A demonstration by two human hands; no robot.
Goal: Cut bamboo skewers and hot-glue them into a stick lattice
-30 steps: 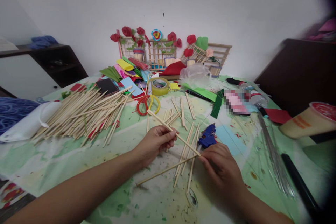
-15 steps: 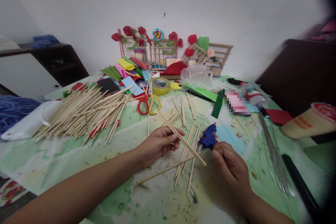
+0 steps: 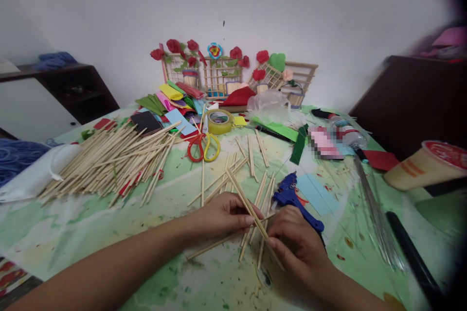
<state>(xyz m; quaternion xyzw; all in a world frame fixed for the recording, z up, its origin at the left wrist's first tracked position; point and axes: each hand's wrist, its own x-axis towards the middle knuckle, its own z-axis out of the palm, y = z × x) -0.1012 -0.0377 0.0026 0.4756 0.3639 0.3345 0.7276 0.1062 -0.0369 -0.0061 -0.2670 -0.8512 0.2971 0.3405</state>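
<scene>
My left hand [image 3: 228, 216] pinches a pair of thin wooden sticks [image 3: 239, 184] lying side by side, slanting from upper left to lower right. On their lower part are the closed fingers of my right hand [image 3: 301, 240], which hides some of that end. Just behind the right hand, a blue glue gun [image 3: 286, 189] lies on the table with its handle towards me. Several loose sticks [image 3: 260, 192] rest on the cloth beneath and beyond the held pair. Another stick [image 3: 204, 249] lies crosswise under my left wrist.
A large heap of sticks [image 3: 105, 165] covers the left side. Scissors [image 3: 196, 148] and a tape roll [image 3: 220, 124] sit mid-table. Paper-flower lattices [image 3: 222, 75] lean against the wall. On the right are metal wires [image 3: 375, 218] and a tilted cup [image 3: 425, 165].
My right hand has left the glue gun and moved left onto the lower part of the sticks. My left hand has shifted slightly down and right with them.
</scene>
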